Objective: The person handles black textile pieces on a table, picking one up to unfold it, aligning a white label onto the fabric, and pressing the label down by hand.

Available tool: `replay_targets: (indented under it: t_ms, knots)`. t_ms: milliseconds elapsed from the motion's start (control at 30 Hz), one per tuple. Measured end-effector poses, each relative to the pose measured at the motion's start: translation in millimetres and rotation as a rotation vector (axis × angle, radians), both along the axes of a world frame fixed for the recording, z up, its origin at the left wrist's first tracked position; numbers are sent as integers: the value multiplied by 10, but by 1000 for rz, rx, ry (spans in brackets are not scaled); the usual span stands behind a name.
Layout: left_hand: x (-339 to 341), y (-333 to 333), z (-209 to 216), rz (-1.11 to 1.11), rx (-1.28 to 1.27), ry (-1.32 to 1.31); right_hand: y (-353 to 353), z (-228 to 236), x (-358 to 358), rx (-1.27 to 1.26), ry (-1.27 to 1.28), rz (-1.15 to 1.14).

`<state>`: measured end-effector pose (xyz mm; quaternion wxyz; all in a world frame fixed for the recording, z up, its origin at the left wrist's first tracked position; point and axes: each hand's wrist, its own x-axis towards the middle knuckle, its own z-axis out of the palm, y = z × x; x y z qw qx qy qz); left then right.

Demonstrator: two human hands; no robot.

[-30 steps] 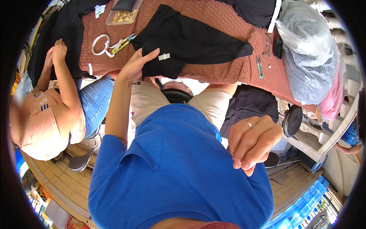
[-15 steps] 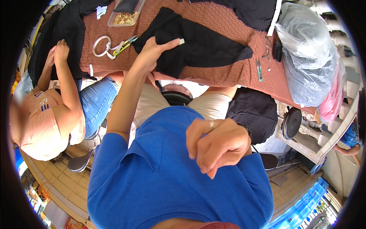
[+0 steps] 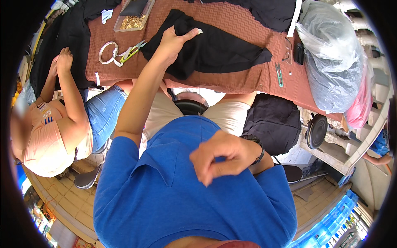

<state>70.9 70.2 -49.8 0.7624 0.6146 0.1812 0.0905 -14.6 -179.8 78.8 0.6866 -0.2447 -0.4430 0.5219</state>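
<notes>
A black fabric piece [image 3: 223, 51] lies across the front of the table, its narrow end to the right. My left hand [image 3: 173, 43] grips the left part of this cloth, thumb stretched over it and the other fingers hidden beneath. At the thumb's tip shows a small white bit [image 3: 200, 31], perhaps a label or tape. In front of my chest, my right hand [image 3: 221, 157] is raised well away from the cloth. Its fingers are curled together in a pinch; anything fine between them is too small to make out.
On the brown-covered table [image 3: 264, 78] are yellow-handled scissors [image 3: 131, 53], a white tape roll [image 3: 108, 53], a bin of brass-coloured pieces [image 3: 133, 22], green thread snips [image 3: 279, 75] and eyeglasses [image 3: 287, 50]. Plastic bags [image 3: 333, 62] bulge at right. Another person [image 3: 58, 124] sits at left.
My right hand has moved a little left and turned, showing its wristwatch. My left hand, still on the black cloth, sits slightly farther forward. The whole view has shifted a bit.
</notes>
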Motion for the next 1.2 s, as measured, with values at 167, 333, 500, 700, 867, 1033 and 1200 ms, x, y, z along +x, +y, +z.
replay_targets:
  t_ms: [167,333,500,700,867,1033,1200]
  knots:
    - [-170,-104,395,-99,-357,90,132,-189,301,-404,-289,-608]
    - [-336,-87,420,-167,-506,265,211,-420,452,-381,-115,-752]
    - [-387,-111,115,4,-455,364,162,-535,290,-436,-73,-570]
    - [-357,-41,19,24,-457,218,-8,-804,124,-596,-20,-546]
    - [-291,-75,262,39,-486,99,-140,-992,-37,-642,-13,-530]
    - [-229,53,286,101,-421,47,-281,-1226,-160,-717,54,-465]
    - [-248,-32,388,151,-257,39,-304,-1255,-122,-790,56,-414]
